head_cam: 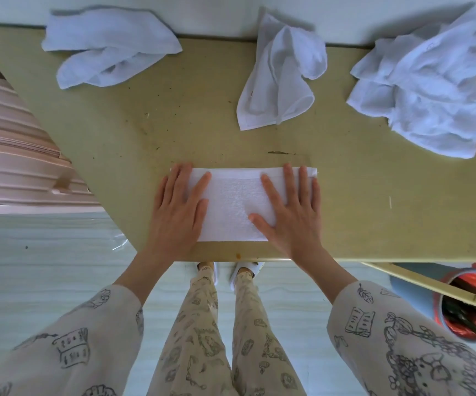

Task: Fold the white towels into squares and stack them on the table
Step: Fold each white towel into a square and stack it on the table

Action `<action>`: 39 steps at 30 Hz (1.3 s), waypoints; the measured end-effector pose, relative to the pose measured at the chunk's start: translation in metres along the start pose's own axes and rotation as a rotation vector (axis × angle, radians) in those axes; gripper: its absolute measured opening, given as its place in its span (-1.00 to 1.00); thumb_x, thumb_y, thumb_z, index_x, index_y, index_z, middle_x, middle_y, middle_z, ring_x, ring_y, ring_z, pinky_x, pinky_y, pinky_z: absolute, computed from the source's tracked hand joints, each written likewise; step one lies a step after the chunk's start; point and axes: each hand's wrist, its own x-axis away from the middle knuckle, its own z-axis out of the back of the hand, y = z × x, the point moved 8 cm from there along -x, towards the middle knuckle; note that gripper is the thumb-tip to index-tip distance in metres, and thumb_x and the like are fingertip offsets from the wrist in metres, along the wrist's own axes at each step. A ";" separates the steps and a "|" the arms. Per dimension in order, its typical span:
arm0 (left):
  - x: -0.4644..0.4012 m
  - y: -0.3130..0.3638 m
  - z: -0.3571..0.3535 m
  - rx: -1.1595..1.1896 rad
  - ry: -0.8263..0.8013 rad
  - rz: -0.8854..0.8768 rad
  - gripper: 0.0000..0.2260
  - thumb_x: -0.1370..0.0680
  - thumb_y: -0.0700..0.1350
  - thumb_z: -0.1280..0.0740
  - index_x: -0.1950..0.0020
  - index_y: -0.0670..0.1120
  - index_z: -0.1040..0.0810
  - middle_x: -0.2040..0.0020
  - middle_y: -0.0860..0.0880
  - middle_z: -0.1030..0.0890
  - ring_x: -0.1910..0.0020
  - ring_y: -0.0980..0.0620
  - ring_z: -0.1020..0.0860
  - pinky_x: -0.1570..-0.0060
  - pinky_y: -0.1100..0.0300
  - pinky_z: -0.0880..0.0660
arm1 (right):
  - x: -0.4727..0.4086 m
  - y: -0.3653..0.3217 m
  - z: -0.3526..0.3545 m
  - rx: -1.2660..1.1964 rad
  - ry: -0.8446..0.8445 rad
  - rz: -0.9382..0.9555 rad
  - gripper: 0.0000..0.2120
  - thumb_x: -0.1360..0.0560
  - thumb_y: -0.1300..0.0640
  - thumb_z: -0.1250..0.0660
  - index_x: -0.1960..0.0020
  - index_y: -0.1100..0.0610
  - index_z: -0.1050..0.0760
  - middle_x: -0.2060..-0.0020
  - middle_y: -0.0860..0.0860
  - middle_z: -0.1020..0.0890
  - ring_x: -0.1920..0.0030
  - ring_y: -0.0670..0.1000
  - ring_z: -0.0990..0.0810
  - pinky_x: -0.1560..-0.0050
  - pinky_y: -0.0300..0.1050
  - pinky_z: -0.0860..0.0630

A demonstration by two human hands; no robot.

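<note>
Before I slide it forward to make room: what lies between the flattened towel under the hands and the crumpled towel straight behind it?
Head view: only bare table between the flattened towel and the crumpled towel.

**One head camera, looking steeply down over the counter**

A single wide-angle view comes from the person's head, aimed forward and sharply down. It sits close above the near edge of the counter point(374, 201), so the left hand point(178, 207) and right hand point(291, 212) lie near the middle of the picture, with the forearms and sleeves running down to the bottom corners. Beyond the hands, the counter's far edge and the wall reach the top of the frame. Below the hands, the view drops past the counter edge to the person's legs, feet and the floor point(45, 258). The wide lens bends the counter's left side into a slant. No second view shares the scene.
</note>
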 end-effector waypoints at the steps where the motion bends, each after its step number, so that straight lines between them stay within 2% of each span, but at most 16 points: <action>1: -0.002 -0.005 0.007 0.019 0.017 0.017 -0.60 -0.59 -0.01 0.00 -0.40 -0.07 -0.30 -0.42 -0.18 -0.31 -0.39 -0.15 -0.21 -0.29 -0.05 -0.20 | 0.000 0.000 0.000 0.002 -0.005 -0.004 -0.32 -0.44 -0.38 0.01 -0.48 -0.10 -0.13 -0.48 0.18 -0.18 -0.47 0.26 -0.07 -0.43 0.22 0.01; 3: -0.010 -0.015 0.022 0.040 0.039 0.052 -0.64 -0.56 -0.02 -0.09 -0.32 -0.11 -0.37 -0.28 -0.17 -0.42 -0.23 -0.17 -0.29 -0.15 -0.11 -0.34 | 0.000 0.000 0.000 0.003 -0.013 -0.007 -0.32 -0.44 -0.38 0.02 -0.48 -0.10 -0.13 -0.48 0.18 -0.18 -0.47 0.26 -0.07 -0.43 0.22 0.02; 4: -0.016 -0.019 0.027 0.059 0.023 0.071 -0.65 -0.55 -0.03 -0.17 -0.30 -0.11 -0.40 -0.23 -0.18 -0.43 -0.17 -0.19 -0.30 -0.14 -0.12 -0.34 | 0.000 0.000 0.001 0.000 -0.014 -0.007 -0.32 -0.45 -0.38 0.03 -0.48 -0.10 -0.13 -0.48 0.18 -0.18 -0.47 0.26 -0.08 -0.43 0.21 0.02; 6: -0.031 -0.028 0.026 0.138 -0.089 0.140 -0.61 -0.49 -0.06 -0.34 -0.29 -0.11 -0.41 -0.19 -0.17 -0.41 -0.15 -0.19 -0.31 -0.22 -0.03 -0.26 | 0.000 0.000 0.002 -0.003 -0.009 -0.010 -0.33 -0.45 -0.38 0.03 -0.47 -0.09 -0.14 -0.48 0.18 -0.20 -0.47 0.26 -0.09 -0.43 0.20 0.02; 8: -0.045 -0.033 0.021 0.193 -0.205 0.224 -0.55 -0.44 -0.05 -0.41 -0.27 -0.10 -0.39 -0.21 -0.14 -0.41 -0.19 -0.16 -0.32 -0.23 0.07 -0.20 | 0.000 -0.001 0.003 -0.006 -0.004 -0.009 -0.33 -0.45 -0.38 0.03 -0.47 -0.09 -0.16 -0.47 0.18 -0.20 -0.47 0.27 -0.11 -0.43 0.20 0.02; 12: -0.055 -0.033 0.013 0.115 -0.394 0.349 -0.54 -0.43 -0.01 -0.43 -0.24 -0.14 -0.39 -0.23 -0.18 -0.37 -0.24 -0.18 -0.29 -0.26 0.02 -0.23 | 0.000 -0.001 0.003 -0.013 -0.011 -0.005 -0.33 -0.46 -0.38 0.04 -0.47 -0.08 -0.16 -0.48 0.19 -0.19 -0.47 0.26 -0.08 -0.43 0.20 0.03; 16: -0.051 -0.026 0.021 0.040 -0.467 0.386 -0.60 -0.45 -0.01 -0.39 -0.19 -0.16 -0.41 -0.22 -0.18 -0.32 -0.23 -0.20 -0.27 -0.23 -0.04 -0.28 | 0.000 -0.001 0.003 -0.020 -0.004 -0.004 -0.33 -0.46 -0.37 0.04 -0.47 -0.07 -0.17 -0.48 0.19 -0.20 -0.47 0.25 -0.08 -0.43 0.20 0.03; 19: -0.047 -0.022 0.025 0.040 -0.429 0.391 -0.64 -0.46 -0.03 -0.38 -0.15 -0.14 -0.36 -0.13 -0.14 -0.40 -0.14 -0.17 -0.38 -0.14 -0.04 -0.32 | 0.001 -0.001 0.004 -0.023 0.001 -0.001 -0.33 -0.46 -0.37 0.03 -0.47 -0.07 -0.18 -0.47 0.19 -0.20 -0.47 0.25 -0.08 -0.43 0.20 0.04; 22: -0.040 -0.028 0.024 0.176 -0.408 0.477 -0.63 -0.44 -0.06 -0.40 -0.12 -0.12 -0.32 0.00 -0.06 -0.47 -0.03 -0.11 -0.45 -0.15 -0.03 -0.35 | 0.001 -0.001 0.003 -0.026 -0.024 -0.004 -0.33 -0.47 -0.38 0.06 -0.49 -0.08 -0.12 -0.49 0.18 -0.17 -0.48 0.24 -0.04 -0.44 0.19 0.08; 25: -0.027 -0.041 0.015 0.330 -0.444 0.619 -0.62 -0.40 -0.07 -0.45 -0.12 -0.15 -0.43 -0.03 -0.09 -0.54 -0.06 -0.15 -0.50 -0.17 -0.09 -0.42 | 0.001 -0.001 0.001 -0.026 -0.048 -0.010 -0.32 -0.47 -0.39 0.09 -0.50 -0.09 -0.06 -0.50 0.17 -0.12 -0.49 0.22 0.01 -0.44 0.18 0.12; 27: -0.016 -0.045 0.009 0.379 -0.467 0.658 -0.70 -0.37 -0.03 -0.47 0.00 -0.12 -0.50 -0.01 -0.10 -0.60 -0.04 -0.16 -0.53 -0.15 -0.09 -0.45 | 0.001 0.000 0.001 -0.029 -0.052 -0.011 -0.32 -0.47 -0.39 0.10 -0.50 -0.09 -0.05 -0.50 0.17 -0.11 -0.49 0.23 0.00 -0.44 0.18 0.13; 29: -0.007 -0.045 0.008 0.422 -0.451 0.667 -0.74 -0.36 -0.01 -0.48 0.07 -0.05 -0.50 0.03 -0.07 -0.61 -0.04 -0.15 -0.53 -0.16 -0.10 -0.44 | 0.001 -0.001 0.001 -0.034 -0.056 -0.009 -0.32 -0.47 -0.39 0.10 -0.50 -0.09 -0.05 -0.50 0.17 -0.11 -0.49 0.23 -0.01 -0.44 0.19 0.12; 31: -0.004 -0.042 0.011 0.495 -0.391 0.674 -0.70 -0.39 0.01 -0.46 -0.01 -0.06 -0.48 0.03 -0.02 -0.58 -0.06 -0.12 -0.53 -0.17 -0.10 -0.43 | 0.000 -0.001 0.001 -0.034 -0.054 -0.007 -0.32 -0.47 -0.39 0.10 -0.50 -0.09 -0.06 -0.50 0.17 -0.11 -0.49 0.24 -0.02 -0.44 0.20 0.10; 33: -0.001 -0.035 0.014 0.529 -0.320 0.694 -0.60 -0.46 0.09 -0.37 -0.14 -0.14 -0.43 0.02 -0.01 -0.53 -0.04 -0.09 -0.52 -0.13 -0.05 -0.44 | 0.000 0.000 0.001 -0.038 -0.048 -0.005 -0.32 -0.47 -0.39 0.09 -0.50 -0.09 -0.08 -0.50 0.17 -0.13 -0.49 0.24 -0.02 -0.44 0.20 0.09; 35: 0.001 -0.026 0.017 0.509 -0.257 0.716 -0.53 -0.53 0.15 -0.22 -0.23 -0.20 -0.35 0.00 -0.04 -0.48 -0.03 -0.10 -0.49 0.01 0.05 -0.42 | 0.000 0.000 0.001 -0.044 -0.040 -0.005 -0.32 -0.47 -0.38 0.08 -0.49 -0.08 -0.10 -0.49 0.18 -0.14 -0.48 0.23 -0.02 -0.43 0.21 0.08; 39: 0.004 -0.015 0.024 0.392 -0.116 0.746 -0.56 -0.61 0.14 0.01 -0.15 -0.22 -0.33 0.10 -0.10 -0.44 0.11 -0.16 -0.43 0.14 0.05 -0.32 | 0.001 -0.001 0.001 -0.047 -0.025 0.000 -0.33 -0.47 -0.37 0.06 -0.48 -0.08 -0.14 -0.49 0.18 -0.17 -0.48 0.23 -0.04 -0.43 0.21 0.04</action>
